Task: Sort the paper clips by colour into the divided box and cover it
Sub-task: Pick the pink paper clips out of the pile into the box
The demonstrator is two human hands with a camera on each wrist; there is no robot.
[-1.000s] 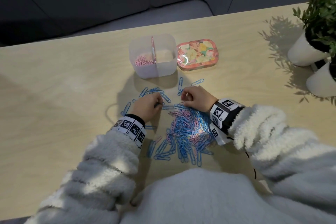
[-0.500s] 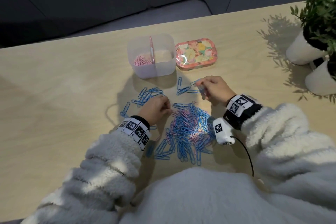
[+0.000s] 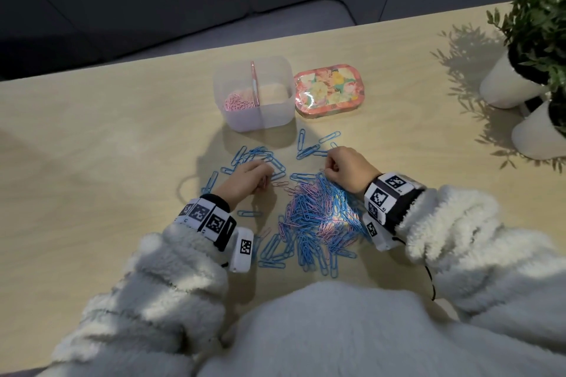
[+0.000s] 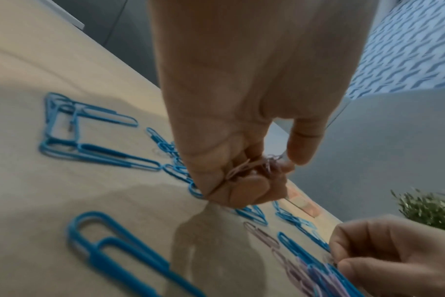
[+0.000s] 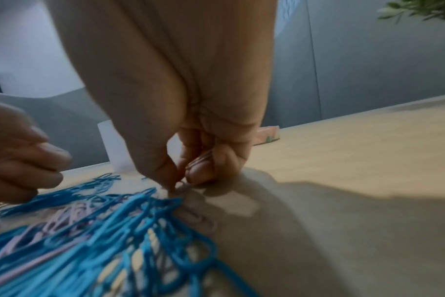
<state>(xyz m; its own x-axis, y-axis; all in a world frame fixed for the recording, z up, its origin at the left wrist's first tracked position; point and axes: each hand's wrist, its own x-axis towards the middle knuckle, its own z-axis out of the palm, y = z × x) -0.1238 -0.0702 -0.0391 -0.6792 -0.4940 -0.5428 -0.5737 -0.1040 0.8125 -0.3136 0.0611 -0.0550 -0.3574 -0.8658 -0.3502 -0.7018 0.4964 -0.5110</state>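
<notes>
A mixed heap of blue and pink paper clips (image 3: 318, 217) lies on the table before me. The clear divided box (image 3: 254, 95) stands behind it, with pink clips (image 3: 237, 101) in its left compartment and the right one looking bare. Its flowered lid (image 3: 329, 90) lies to the right of the box. My left hand (image 3: 249, 177) rests left of the heap, its curled fingers holding a bunch of pink clips (image 4: 252, 166). My right hand (image 3: 344, 167) is at the heap's far edge, pinching at a clip (image 5: 177, 185), with pink clips (image 5: 203, 158) tucked under its curled fingers.
Loose blue clips (image 3: 260, 159) are scattered left of the heap and more (image 3: 312, 147) lie in front of the box. Two white pots with green plants (image 3: 526, 76) stand at the table's right edge. The table's far edge runs just behind the box.
My right hand has come back from the blue clips near the lid to the far edge of the heap. My left hand has stayed beside the heap, shifting slightly.
</notes>
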